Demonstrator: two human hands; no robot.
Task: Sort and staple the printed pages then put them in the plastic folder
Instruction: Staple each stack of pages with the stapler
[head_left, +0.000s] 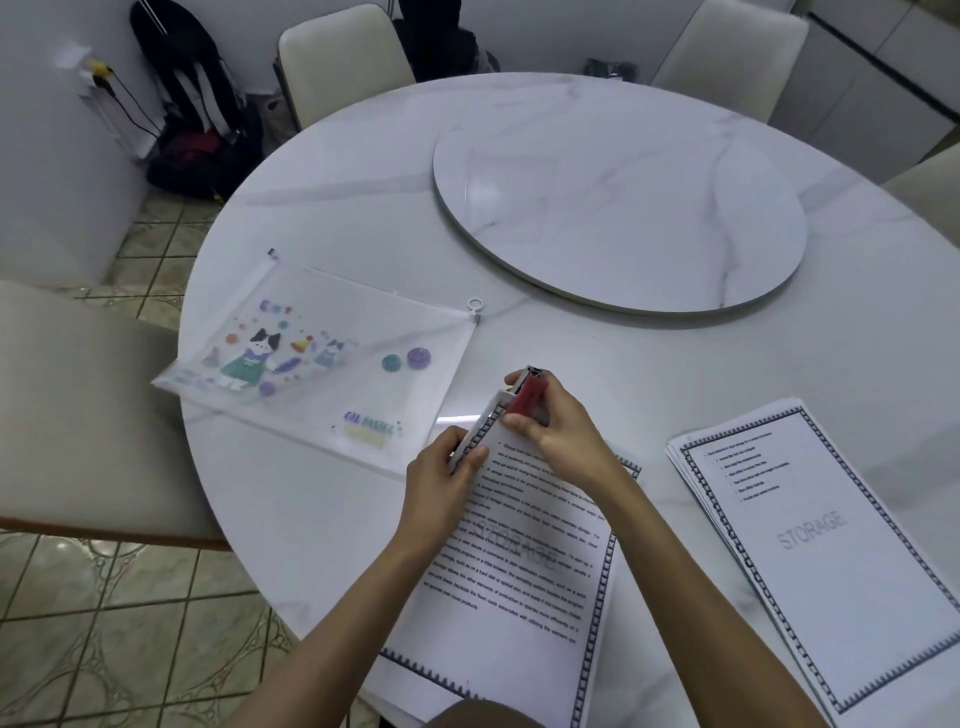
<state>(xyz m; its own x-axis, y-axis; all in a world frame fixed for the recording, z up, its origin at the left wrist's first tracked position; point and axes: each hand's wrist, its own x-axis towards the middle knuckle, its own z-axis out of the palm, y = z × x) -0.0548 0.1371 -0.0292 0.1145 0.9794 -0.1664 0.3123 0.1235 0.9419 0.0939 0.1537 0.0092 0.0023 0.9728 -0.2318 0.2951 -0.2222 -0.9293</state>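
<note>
A set of printed pages (524, 566) with a dark patterned border lies in front of me on the round marble table (363, 218). My left hand (441, 483) pinches and lifts its top left edge. My right hand (561, 426) grips a small red stapler (527, 395) clamped over the pages' top left corner. A second stack of printed pages (826, 551), marked STORAGE, lies to the right. The clear plastic folder (322, 364) with cat pictures and a ring zip pull lies flat to the left, partly over the table edge.
A raised marble turntable (618, 197) fills the table's middle. Cream chairs stand at the left (78, 415), far side (337, 57) and right (732, 52). Dark bags (197, 124) rest against the wall at the back left, above a tiled floor.
</note>
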